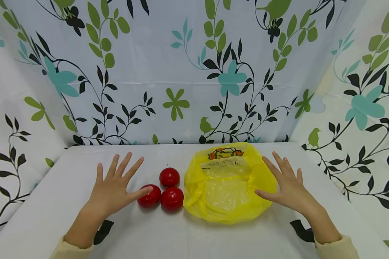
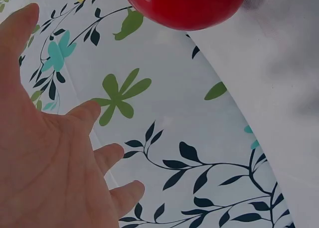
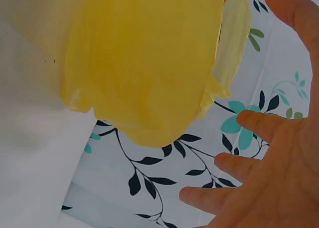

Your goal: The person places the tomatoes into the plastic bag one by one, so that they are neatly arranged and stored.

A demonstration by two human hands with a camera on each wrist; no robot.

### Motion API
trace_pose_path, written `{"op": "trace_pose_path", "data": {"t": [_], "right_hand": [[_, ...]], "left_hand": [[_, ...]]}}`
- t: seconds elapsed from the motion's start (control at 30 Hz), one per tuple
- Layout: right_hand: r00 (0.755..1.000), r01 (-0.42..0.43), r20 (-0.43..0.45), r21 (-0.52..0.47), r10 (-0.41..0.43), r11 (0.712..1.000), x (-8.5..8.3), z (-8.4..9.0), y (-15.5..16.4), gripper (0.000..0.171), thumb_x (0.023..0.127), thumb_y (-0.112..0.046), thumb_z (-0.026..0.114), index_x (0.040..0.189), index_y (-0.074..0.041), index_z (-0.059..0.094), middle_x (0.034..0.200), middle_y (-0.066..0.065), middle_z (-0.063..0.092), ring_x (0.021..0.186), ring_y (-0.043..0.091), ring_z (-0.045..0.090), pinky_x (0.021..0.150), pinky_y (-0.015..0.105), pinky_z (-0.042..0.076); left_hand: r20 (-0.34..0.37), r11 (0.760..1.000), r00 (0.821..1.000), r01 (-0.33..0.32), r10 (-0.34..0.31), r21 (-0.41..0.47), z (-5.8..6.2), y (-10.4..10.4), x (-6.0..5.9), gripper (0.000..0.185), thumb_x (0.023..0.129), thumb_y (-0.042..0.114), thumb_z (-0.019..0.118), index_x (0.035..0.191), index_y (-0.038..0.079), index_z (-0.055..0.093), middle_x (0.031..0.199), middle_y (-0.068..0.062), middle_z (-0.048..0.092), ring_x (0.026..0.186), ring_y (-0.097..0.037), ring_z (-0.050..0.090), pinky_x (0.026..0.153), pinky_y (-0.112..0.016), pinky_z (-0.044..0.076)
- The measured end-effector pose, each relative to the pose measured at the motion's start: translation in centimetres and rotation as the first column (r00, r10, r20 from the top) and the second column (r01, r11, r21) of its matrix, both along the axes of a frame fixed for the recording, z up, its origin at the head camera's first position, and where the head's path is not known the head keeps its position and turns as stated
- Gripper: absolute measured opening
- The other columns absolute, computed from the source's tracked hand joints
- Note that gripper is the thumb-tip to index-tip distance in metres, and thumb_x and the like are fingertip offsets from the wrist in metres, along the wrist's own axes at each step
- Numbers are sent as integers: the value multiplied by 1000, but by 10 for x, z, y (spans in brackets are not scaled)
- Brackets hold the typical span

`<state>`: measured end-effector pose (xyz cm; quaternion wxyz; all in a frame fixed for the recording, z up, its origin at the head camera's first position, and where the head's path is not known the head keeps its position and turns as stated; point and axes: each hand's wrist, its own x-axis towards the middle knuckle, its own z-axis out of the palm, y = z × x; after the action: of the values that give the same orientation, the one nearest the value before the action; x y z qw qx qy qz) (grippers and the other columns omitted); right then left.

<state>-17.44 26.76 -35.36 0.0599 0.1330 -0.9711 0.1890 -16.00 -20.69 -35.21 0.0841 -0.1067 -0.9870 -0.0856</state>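
Note:
Three shiny red balls or round fruits lie grouped left of centre on the white table: a rear one (image 1: 169,177), a front one (image 1: 172,199) and a left one (image 1: 148,197). My left hand (image 1: 113,189) is spread beside them, its thumb overlapping the left one in the head view; contact cannot be told. To their right stands a yellow plastic bag (image 1: 194,187), its mouth spread wide and its inside showing. At the bag's right side my right hand (image 1: 288,187) is spread, with thumb and index overlapping its edge. Both hands hold nothing.
A white cloth covers the table (image 1: 142,237). Behind it and along both sides hangs a curtain (image 1: 142,72) printed with leaves, flowers and birds. Black straps (image 1: 103,232) show at both wrists, below cream sleeves (image 1: 72,248).

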Motion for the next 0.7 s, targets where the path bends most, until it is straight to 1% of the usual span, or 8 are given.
{"op": "trace_pose_path", "data": {"t": [0.1, 0.23, 0.37, 0.5, 0.6, 0.7], "right_hand": [[1000, -4, 6, -25, 4, 1000, 0, -1, 0, 103, 78, -55, 74, 157, -24, 17, 163, 17, 2, 141, 57, 3, 99, 83, -5], [1000, -9, 14, -54, 10, 998, -3, -2, 1, 96, 82, -51, 73, 156, -20, 20, 162, 19, 5, 140, 58, 7, 99, 83, 1], [1000, -23, 7, -107, 24, 994, -4, -3, 3, 87, 87, -40, 71, 155, -13, 23, 160, 23, 8, 139, 57, 14, 98, 83, 15], [999, -48, -5, -156, 48, 987, -4, -4, 6, 79, 91, -29, 69, 153, -7, 26, 158, 26, 10, 137, 56, 20, 95, 80, 27], [999, -45, -17, -169, 43, 985, -5, -4, 8, 73, 92, -23, 69, 150, -4, 29, 156, 29, 15, 136, 57, 23, 95, 78, 30], [1000, -23, -21, -171, 20, 985, -6, -4, 9, 69, 92, -20, 68, 147, -1, 33, 153, 31, 20, 133, 55, 28, 95, 73, 36]], "left_hand": [[-19, 1000, 1000, 6, -7, -8, 0, 0, 1, 93, 82, 73, 52, 157, 29, 17, 162, -15, 11, 146, -47, 4, 108, -74, -9], [-59, 999, 998, 22, -24, -23, 0, 1, 3, 91, 83, 71, 54, 157, 29, 19, 163, -13, 12, 146, -44, 6, 110, -73, -3], [-124, 998, 991, 42, -48, -52, -1, 3, 2, 88, 84, 68, 56, 155, 27, 26, 161, -12, 19, 146, -41, 13, 111, -71, 9], [-193, 995, 978, 61, -75, -75, -1, 5, 0, 83, 84, 65, 59, 152, 23, 35, 157, -13, 29, 143, -39, 22, 111, -69, 20], [-206, 995, 975, 71, -83, -62, -1, 6, 0, 80, 84, 61, 61, 150, 22, 38, 154, -14, 34, 141, -39, 28, 109, -67, 25], [-203, 996, 975, 79, -85, -38, -3, 7, 1, 76, 85, 57, 62, 149, 21, 40, 152, -14, 38, 139, -39, 33, 107, -66, 31]]}}
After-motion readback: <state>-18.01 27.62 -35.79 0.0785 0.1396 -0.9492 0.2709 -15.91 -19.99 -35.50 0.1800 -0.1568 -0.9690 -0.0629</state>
